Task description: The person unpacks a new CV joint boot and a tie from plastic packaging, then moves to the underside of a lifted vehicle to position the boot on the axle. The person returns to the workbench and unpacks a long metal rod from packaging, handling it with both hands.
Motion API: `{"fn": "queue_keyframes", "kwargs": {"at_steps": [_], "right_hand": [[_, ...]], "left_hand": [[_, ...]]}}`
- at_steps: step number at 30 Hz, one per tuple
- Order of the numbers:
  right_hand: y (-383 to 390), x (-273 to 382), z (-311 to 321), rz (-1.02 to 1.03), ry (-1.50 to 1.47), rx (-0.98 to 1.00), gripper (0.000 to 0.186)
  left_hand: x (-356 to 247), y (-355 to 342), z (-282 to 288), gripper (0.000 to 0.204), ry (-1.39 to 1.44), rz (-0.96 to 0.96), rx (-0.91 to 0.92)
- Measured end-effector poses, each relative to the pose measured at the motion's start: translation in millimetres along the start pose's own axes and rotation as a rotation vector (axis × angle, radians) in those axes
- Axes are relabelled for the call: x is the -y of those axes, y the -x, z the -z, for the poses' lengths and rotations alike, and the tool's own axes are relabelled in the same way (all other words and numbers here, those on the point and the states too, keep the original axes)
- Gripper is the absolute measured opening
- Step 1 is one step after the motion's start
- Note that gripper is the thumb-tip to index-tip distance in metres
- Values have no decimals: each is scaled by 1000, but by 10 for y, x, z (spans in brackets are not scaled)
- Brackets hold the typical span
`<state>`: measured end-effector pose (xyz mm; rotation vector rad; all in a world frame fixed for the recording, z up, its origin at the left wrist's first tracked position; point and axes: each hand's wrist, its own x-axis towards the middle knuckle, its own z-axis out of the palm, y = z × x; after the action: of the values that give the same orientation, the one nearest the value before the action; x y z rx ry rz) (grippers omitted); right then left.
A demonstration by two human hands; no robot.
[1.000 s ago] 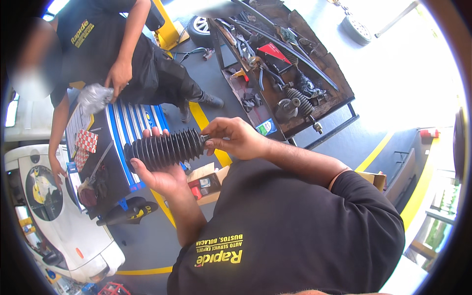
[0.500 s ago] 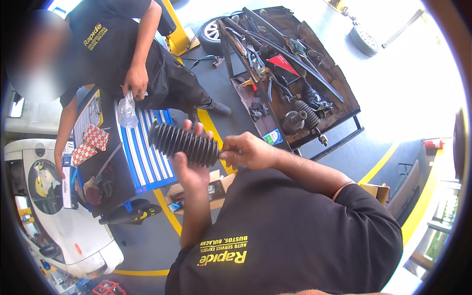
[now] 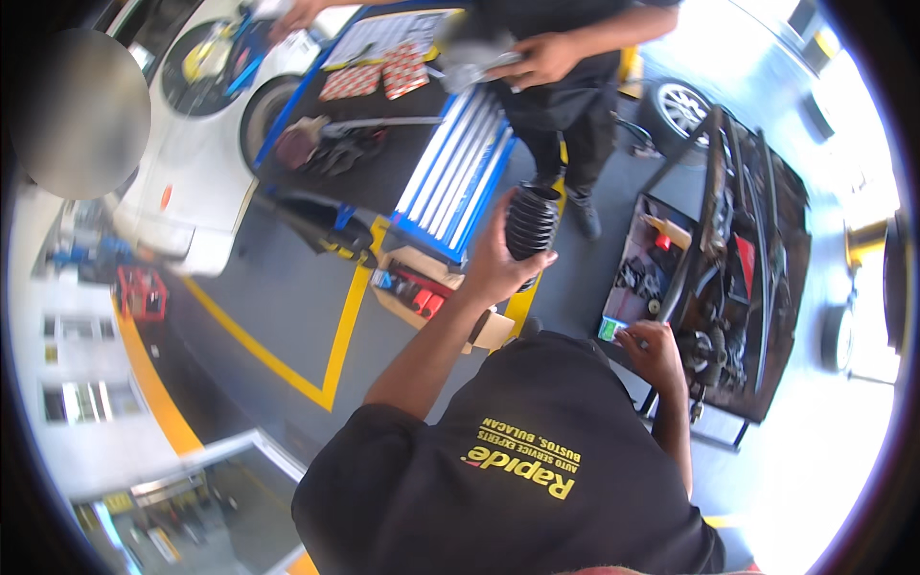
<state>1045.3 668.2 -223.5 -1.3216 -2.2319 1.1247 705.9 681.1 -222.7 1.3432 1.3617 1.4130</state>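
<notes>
My left hand (image 3: pixel 498 259) grips a black ribbed rubber boot (image 3: pixel 531 226), held nearly upright beside the blue-and-white tool cabinet (image 3: pixel 446 172). Down to the right, my right hand (image 3: pixel 650 350) is closed, away from the boot, near the metal parts cart (image 3: pixel 781 297) and a small green-and-blue package (image 3: pixel 608 330). Whatever its fingers hold, if anything, is hard to make out.
A co-worker (image 3: pixel 556 81) stands beyond the cabinet with a clear plastic bag (image 3: pixel 463 70). An open cardboard box (image 3: pixel 494 331) sits on the floor. A white car (image 3: pixel 182 211) is at left; an alloy wheel (image 3: pixel 682 110) lies behind the cart.
The view has swung, shifting the cabinet and cart. My right hand has left the boot and moved right and down; the boot, in my left hand, has turned from sideways to nearly upright.
</notes>
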Motion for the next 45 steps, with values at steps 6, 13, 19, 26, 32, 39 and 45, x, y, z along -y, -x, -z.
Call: {"fn": "queue_keyframes", "kwargs": {"at_steps": [6, 13, 19, 26, 32, 39, 45], "right_hand": [[-216, 200, -42, -37, -21, 82, 17], [-444, 536, -163, 110, 125, 200, 32], [-258, 498, -119, -6, 200, 235, 33], [97, 137, -52, -147, 179, 171, 36], [227, 78, -99, -84, 264, 98, 37], [534, 73, -180, -256, 206, 53, 35], [755, 178, -319, -497, -110, -112, 33]], "left_hand": [[23, 343, 540, 96, -327, 60, -157], [-432, 28, 1584, 80, -934, -115, -480], [-663, -690, 2419, 75, -1620, -37, -257], [-514, -1315, 2840, 74, -1693, -342, -370], [165, -2674, 3439, 65, -1848, -30, -185], [542, -2716, 3568, 63, -1775, -163, -111], [6, -1687, 2083, 28, -1224, -610, -13]]}}
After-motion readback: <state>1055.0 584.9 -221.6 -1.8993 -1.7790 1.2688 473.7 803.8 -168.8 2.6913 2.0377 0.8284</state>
